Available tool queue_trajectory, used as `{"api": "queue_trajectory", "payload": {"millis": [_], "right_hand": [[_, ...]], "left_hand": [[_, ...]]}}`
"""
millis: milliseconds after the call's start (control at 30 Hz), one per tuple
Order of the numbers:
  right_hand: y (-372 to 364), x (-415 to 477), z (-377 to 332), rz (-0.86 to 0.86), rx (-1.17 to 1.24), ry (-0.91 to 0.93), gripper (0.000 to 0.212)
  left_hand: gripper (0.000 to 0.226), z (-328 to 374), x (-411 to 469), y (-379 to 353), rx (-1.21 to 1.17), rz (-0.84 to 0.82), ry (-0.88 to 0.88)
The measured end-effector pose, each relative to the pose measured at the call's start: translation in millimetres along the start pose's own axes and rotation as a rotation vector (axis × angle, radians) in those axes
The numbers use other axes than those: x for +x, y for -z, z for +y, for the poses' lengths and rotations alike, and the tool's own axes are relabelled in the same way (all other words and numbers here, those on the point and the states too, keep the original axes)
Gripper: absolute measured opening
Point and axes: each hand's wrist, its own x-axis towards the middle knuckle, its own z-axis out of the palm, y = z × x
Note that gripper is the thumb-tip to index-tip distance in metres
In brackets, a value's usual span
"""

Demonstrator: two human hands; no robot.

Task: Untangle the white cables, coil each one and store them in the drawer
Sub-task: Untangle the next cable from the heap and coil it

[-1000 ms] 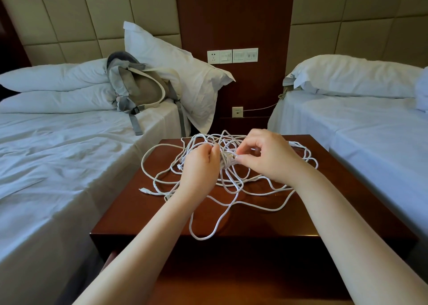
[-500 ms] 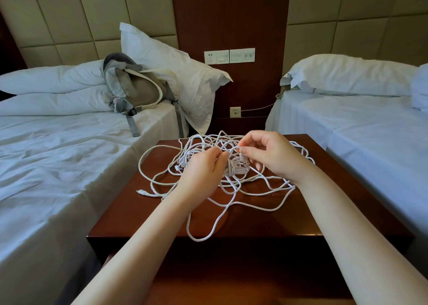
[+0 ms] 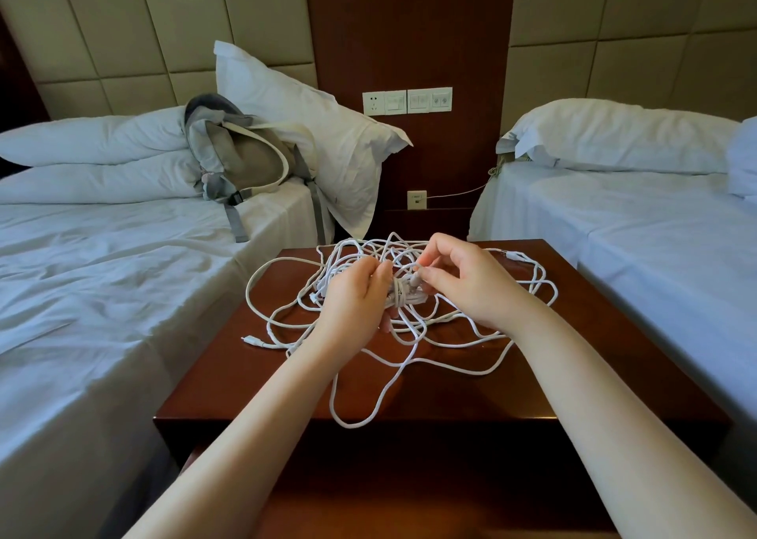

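Left hand (image 3: 356, 297): gripping knot of cables (image 3: 403, 294).
Right hand (image 3: 471, 286): pinching cables just beside it.
Nightstand (image 3: 229, 374): loop reaching front edge; near corners bare.

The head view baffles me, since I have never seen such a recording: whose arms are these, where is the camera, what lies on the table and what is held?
No machine here: a person wears one camera on the head, looking down at their own bare arms. A tangle of white cables lies on a dark wooden nightstand between two beds. The left hand grips the knotted middle; the right hand pinches a cable end with its fingers.
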Motion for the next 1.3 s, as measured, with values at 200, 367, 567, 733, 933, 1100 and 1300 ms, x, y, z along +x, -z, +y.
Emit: {"api": "queue_trajectory", "payload": {"millis": [200, 367, 567, 733, 933, 1100, 1300], "right_hand": [[-3.2, 0.0, 4.0, 0.029, 0.105, 0.010, 0.010], [-3.7, -1.2, 2.7, 0.039, 0.022, 0.106, 0.015], [-4.3, -0.6, 3.9, 0.071, 0.112, 0.093, 0.014], [-8.3, -1.2, 7.8, 0.057, 0.178, 0.069, 0.010], [-12.3, -0.2, 4.1, 0.166, 0.408, -0.025, 0.004], [-22.1, 3.3, 1.1, 0.205, 0.820, -0.297, 0.012], [-13.2, 1.0, 3.2, 0.169, 0.894, -0.241, 0.015]], "left_hand": [[0.027, -4.2, 0.7, 0.1, -0.033, 0.094, -0.058], [0.023, -8.6, 2.6, 2.2, -0.001, 0.136, -0.073], [0.020, -5.3, 4.6, 8.3, -0.178, -0.015, 0.024], [0.039, -9.1, 4.5, 16.1, -0.417, -0.256, 0.067], [0.034, -16.4, 5.2, 9.5, -0.299, -0.172, -0.035], [0.046, -20.3, 4.3, 5.1, -0.115, 0.003, -0.223], [0.052, -26.6, 6.8, 5.2, -0.128, 0.029, -0.339]]}}
